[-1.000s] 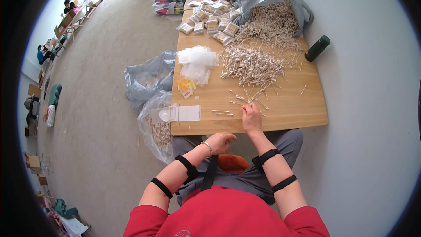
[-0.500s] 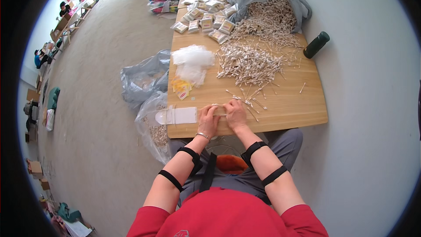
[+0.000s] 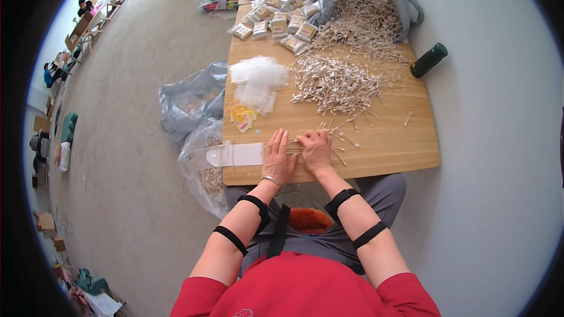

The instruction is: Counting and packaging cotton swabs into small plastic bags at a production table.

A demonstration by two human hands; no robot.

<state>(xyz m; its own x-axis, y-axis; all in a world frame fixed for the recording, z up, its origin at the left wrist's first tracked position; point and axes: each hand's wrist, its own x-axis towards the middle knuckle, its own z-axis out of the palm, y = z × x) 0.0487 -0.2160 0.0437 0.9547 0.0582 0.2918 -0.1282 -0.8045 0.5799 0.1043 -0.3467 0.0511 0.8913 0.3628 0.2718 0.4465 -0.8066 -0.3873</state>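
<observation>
Two bare hands meet on the table [image 3: 399,141] in the head view, just below the middle of the frame, and there are the cotton swabs [image 3: 295,151], a few of them lying crosswise in the narrow gap between the hands! Left hand [image 3: 278,159]: palm down, fingers straight and together, laid flat at the swabs' left ends. Right hand [image 3: 316,151]: fingers curled in at the other end, and whether they pinch anything, I cannot tell.

Over to the containers! Upper right, a grey plastic bag [image 3: 413,14] gapes wide, stuffed with swabs that spill out toward the middle and run into a big loose pile [image 3: 341,85]. Top centre, a crowd of small packets [image 3: 278,28], clear wrap around pale contents, heaped on one another. Left of the pile, flat clear sleeves [image 3: 258,75] overlap, with yellow cards [image 3: 242,118] just below. Off the table's left edge, a grey bag [image 3: 191,100] slumps, its contents too dim to name; below it a clear bag [image 3: 207,196] shows brownish sticks inside.

And the swabs themselves: thin, straight, pale-brown sticks with white tips, tangled every which way in the pile, a few strays [image 3: 348,140] right of the right hand. Beside the left hand, a white strip [image 3: 247,154] lies flat; far right, a dark green bottle [image 3: 429,60].
</observation>
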